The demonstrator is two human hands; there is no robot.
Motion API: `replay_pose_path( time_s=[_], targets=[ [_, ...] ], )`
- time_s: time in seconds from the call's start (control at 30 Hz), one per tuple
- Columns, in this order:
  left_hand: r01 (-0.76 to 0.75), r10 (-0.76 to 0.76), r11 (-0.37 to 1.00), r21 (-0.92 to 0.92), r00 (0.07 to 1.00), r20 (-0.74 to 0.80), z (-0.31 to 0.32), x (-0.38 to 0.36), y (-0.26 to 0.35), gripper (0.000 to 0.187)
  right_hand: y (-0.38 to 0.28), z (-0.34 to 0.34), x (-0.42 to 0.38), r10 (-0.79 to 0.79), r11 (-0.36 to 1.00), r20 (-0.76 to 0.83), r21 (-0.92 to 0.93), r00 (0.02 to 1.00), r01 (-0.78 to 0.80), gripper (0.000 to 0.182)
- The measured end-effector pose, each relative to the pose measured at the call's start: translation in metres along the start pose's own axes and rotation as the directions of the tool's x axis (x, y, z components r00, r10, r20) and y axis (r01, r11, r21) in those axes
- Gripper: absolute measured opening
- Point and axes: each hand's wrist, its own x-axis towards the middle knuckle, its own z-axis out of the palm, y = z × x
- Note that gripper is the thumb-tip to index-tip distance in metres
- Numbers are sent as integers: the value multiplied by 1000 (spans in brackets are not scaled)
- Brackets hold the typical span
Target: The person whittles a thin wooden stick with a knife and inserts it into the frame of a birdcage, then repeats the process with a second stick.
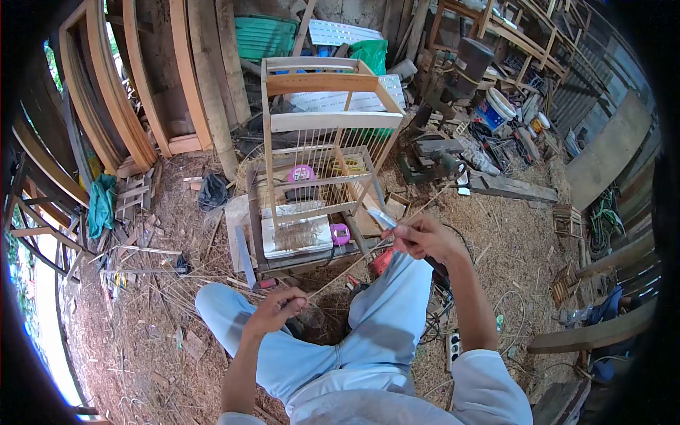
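Note:
My left hand [278,310] is closed in a pinch on the lower end of a thin wooden stick [345,271], which looks like a bamboo strip. The stick slants up to the right, past my right hand. My right hand [428,239] is closed round a knife [381,218], its pale blade pointing up and left; the handle is mostly hidden by my fingers. Just beyond my hands stands a wooden cage frame [333,122] with a row of thin upright bars. It rests on a low work table [312,267].
A pink tape measure [341,234] lies on the table beside the cage. A power strip [453,352] and cables are on the floor to my right. Wood shavings cover the ground. A white bucket [500,105] and a wooden beam [511,188] lie at the upper right.

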Motion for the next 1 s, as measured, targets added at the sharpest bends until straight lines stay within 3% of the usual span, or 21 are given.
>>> replay_pose_path(
  time_s=[0.03,0.07,0.17,0.27,0.3,0.33,0.37,0.4,0.47,0.6,0.7,0.83,1.0],
  targets=[
    [26,-28,998,-62,999,-36,-5,-6,-4,18,3,-5,0,8,1000,-75,0,997,-8,26],
    [46,-55,991,-123,996,-70,-8,-9,-7,18,-9,-10,-8,-49,998,-290,-57,956,34,27],
    [62,-75,988,-141,993,-89,-11,-19,-11,17,-17,-42,-17,-88,994,-180,49,980,98,28],
    [52,-61,991,-127,996,-68,-4,2,-5,18,-11,-21,-13,-161,962,-191,186,968,197,32],
    [23,-30,993,-120,998,-56,0,11,1,17,-2,-17,-6,-154,951,-77,257,985,169,27],
    [25,-31,993,-118,998,-52,7,18,9,16,8,-7,0,-122,977,-68,169,990,132,20],
    [19,-25,993,-115,998,-50,12,27,17,16,20,12,4,-156,964,32,221,987,146,17],
    [-4,-1,996,-88,998,-55,18,35,25,17,34,29,7,-69,977,111,206,991,44,18],
    [-24,21,999,-35,997,-70,28,47,37,19,43,68,9,-66,990,278,138,958,28,24],
    [-129,141,980,150,987,-73,32,52,40,19,48,77,17,-95,971,299,236,949,23,30],
    [-74,82,993,96,994,-78,25,39,27,19,38,43,20,-40,978,172,211,984,2,30],
    [-38,38,999,-1,996,-75,13,23,0,19,21,13,12,-68,991,164,124,984,48,35],
    [43,-47,996,-80,998,-49,-10,-2,-13,19,8,-23,1,-41,994,27,102,999,38,32]
  ],
)
